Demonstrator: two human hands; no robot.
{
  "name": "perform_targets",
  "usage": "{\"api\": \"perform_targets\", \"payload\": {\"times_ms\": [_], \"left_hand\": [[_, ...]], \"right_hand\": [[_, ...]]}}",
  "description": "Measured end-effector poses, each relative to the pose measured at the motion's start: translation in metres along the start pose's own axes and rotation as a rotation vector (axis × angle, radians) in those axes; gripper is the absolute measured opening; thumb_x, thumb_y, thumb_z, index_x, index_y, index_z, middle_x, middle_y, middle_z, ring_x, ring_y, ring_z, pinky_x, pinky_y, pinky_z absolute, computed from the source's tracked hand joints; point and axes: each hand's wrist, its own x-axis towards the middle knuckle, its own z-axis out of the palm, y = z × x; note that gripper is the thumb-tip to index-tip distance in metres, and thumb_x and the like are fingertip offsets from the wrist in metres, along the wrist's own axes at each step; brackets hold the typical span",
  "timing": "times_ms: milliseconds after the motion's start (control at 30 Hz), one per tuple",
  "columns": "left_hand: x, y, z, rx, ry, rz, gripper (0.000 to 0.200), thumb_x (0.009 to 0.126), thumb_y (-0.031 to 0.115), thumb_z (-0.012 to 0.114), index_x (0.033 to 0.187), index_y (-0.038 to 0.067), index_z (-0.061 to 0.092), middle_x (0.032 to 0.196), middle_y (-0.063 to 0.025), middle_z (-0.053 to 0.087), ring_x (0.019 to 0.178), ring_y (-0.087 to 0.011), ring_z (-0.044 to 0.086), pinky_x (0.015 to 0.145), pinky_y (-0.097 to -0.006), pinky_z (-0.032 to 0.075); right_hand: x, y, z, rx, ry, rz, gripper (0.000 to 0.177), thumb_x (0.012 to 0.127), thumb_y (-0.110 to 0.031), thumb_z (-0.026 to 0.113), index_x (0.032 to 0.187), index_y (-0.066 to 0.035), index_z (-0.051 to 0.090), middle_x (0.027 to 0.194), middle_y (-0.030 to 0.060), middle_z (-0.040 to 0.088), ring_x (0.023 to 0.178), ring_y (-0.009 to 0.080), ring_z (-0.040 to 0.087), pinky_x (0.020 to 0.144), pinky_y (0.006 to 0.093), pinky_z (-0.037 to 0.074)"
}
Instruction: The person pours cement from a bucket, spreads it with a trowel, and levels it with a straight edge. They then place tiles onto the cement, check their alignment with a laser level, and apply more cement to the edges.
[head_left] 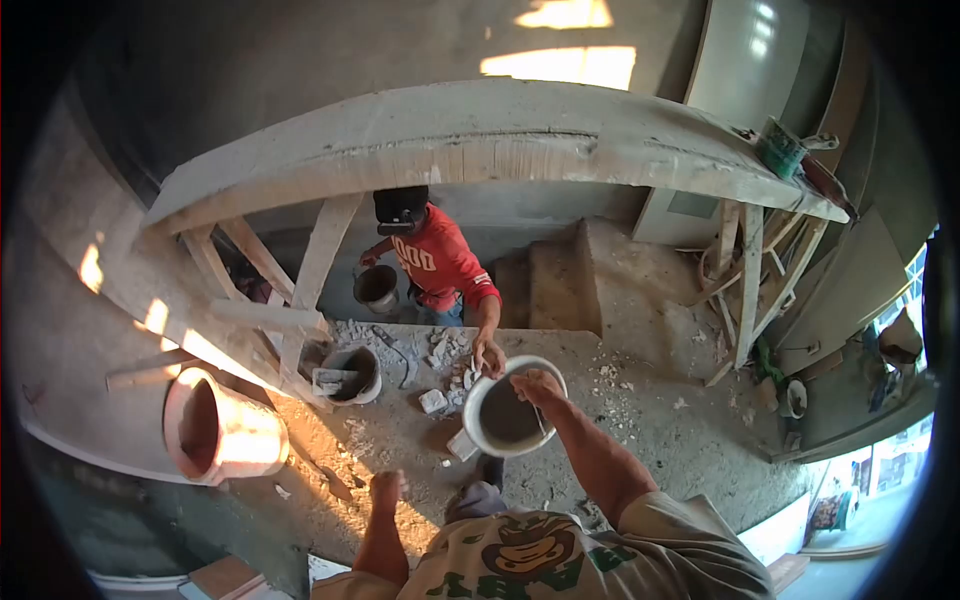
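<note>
A white bucket point(472, 424) with grey wet mix inside hangs in front of me. My right hand point(538, 388) is closed over it, gripping what looks like its thin wire handle, part of which shows below my fingers. Across from me, a co-worker's hand point(488, 356) is at the far rim of the same bucket. Down by my side, my left hand point(388, 488) is loosely curled, with nothing visible in it.
A long plank platform point(400, 130) on wooden legs spans ahead. The co-worker in red point(435, 255) stands below it near a dark bucket point(377, 288). Another bucket point(352, 375), rubble point(433, 400) and a large tilted tub point(240, 425) are to the left. Steps point(560, 285) lie beyond.
</note>
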Motion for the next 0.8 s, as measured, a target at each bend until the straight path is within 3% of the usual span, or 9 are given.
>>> {"api": "perform_targets", "payload": {"times_ms": [100, 133, 167, 200, 233, 333, 467, 733, 800], "left_hand": [[-0.001, 0.06, 0.038, -0.075, -0.081, 0.039, 0.018, 0.079, 0.015, 0.064, 0.077, -0.001, 0.056, 0.065, -0.0069, 0.058, 0.05, -0.0151, 0.055, 0.048, -0.0287, 0.048], [0.007, 0.064, 0.046, -0.032, -0.137, 0.034, 0.018, 0.079, 0.015, 0.064, 0.077, -0.001, 0.056, 0.065, -0.0069, 0.058, 0.05, -0.0151, 0.055, 0.048, -0.0287, 0.048], [0.019, 0.063, 0.056, 0.0, -0.183, 0.002, 0.017, 0.078, 0.014, 0.064, 0.077, -0.001, 0.056, 0.066, -0.0076, 0.058, 0.05, -0.015, 0.054, 0.048, -0.0287, 0.049], [0.031, 0.064, 0.067, 0.037, -0.236, -0.025, 0.017, 0.078, 0.013, 0.064, 0.077, -0.001, 0.055, 0.066, -0.0083, 0.058, 0.049, -0.0149, 0.054, 0.048, -0.0288, 0.049], [0.046, 0.059, 0.075, 0.138, -0.309, -0.056, 0.016, 0.079, 0.017, 0.063, 0.08, 0.005, 0.052, 0.066, -0.0055, 0.058, 0.05, -0.0146, 0.056, 0.042, -0.0254, 0.041], [0.053, 0.081, 0.117, 0.402, -0.397, -0.04, 0.015, 0.08, 0.017, 0.063, 0.078, 0.006, 0.053, 0.066, -0.0051, 0.058, 0.05, -0.0144, 0.056, 0.041, -0.0268, 0.041], [0.064, 0.099, 0.172, 0.442, -0.588, 0.032, 0.021, 0.079, 0.02, 0.065, 0.075, 0.002, 0.056, 0.063, -0.005, 0.057, 0.046, -0.0137, 0.053, 0.043, -0.0277, 0.045], [0.076, 0.133, 0.291, 0.678, -0.805, 0.147, 0.02, 0.074, 0.017, 0.067, 0.073, 0.003, 0.053, 0.058, -0.0035, 0.051, 0.045, -0.0134, 0.051, 0.04, -0.0288, 0.046], [0.082, 0.125, 0.318, 0.648, -0.895, 0.35, 0.017, 0.073, 0.012, 0.064, 0.083, 0.002, 0.054, 0.061, -0.0048, 0.054, 0.049, -0.013, 0.053, 0.045, -0.0273, 0.046]], "right_hand": [[0.023, -0.03, 0.004, -0.313, 0.059, -0.142, 0.033, 0.077, -0.034, 0.054, 0.079, -0.001, 0.063, 0.079, 0.0187, 0.065, 0.079, 0.0338, 0.064, 0.068, 0.0443, 0.049], [0.025, -0.033, 0.008, -0.479, 0.184, -0.308, 0.025, 0.077, -0.028, 0.056, 0.079, -0.005, 0.063, 0.073, 0.0153, 0.063, 0.072, 0.0336, 0.063, 0.066, 0.0425, 0.05], [0.042, -0.016, 0.004, -0.94, 0.058, -0.731, 0.016, 0.077, -0.022, 0.055, 0.079, -0.009, 0.062, 0.074, 0.0122, 0.06, 0.073, 0.032, 0.062, 0.066, 0.0405, 0.051], [0.035, -0.01, 0.0, -0.62, 0.102, -0.738, 0.011, 0.078, -0.019, 0.053, 0.078, -0.011, 0.06, 0.078, 0.0103, 0.057, 0.079, 0.0295, 0.061, 0.068, 0.0389, 0.052], [0.039, 0.004, -0.003, -0.701, 0.067, -0.696, 0.013, 0.08, -0.018, 0.051, 0.083, -0.01, 0.061, 0.09, 0.012, 0.058, 0.086, 0.0294, 0.06, 0.071, 0.0405, 0.051], [0.015, 0.07, -0.021, -0.401, 0.091, -0.265, 0.04, 0.082, -0.036, 0.046, 0.088, 0.0, 0.062, 0.092, 0.0217, 0.063, 0.089, 0.0381, 0.06, 0.078, 0.0468, 0.046], [-0.07, 0.16, -0.063, -0.496, 0.056, 0.26, 0.039, 0.081, -0.035, 0.048, 0.091, -0.001, 0.065, 0.095, 0.0224, 0.063, 0.092, 0.0362, 0.061, 0.079, 0.0437, 0.048], [-0.262, 0.275, -0.08, -0.099, 0.639, 0.762, 0.039, 0.078, -0.036, 0.053, 0.091, -0.002, 0.066, 0.097, 0.0204, 0.064, 0.094, 0.0342, 0.061, 0.08, 0.0425, 0.049], [-0.289, 0.304, -0.066, 0.087, 0.736, 0.918, 0.041, 0.081, -0.039, 0.056, 0.091, 0.0, 0.064, 0.08, 0.0188, 0.065, 0.078, 0.0339, 0.064, 0.069, 0.0416, 0.05]]}}
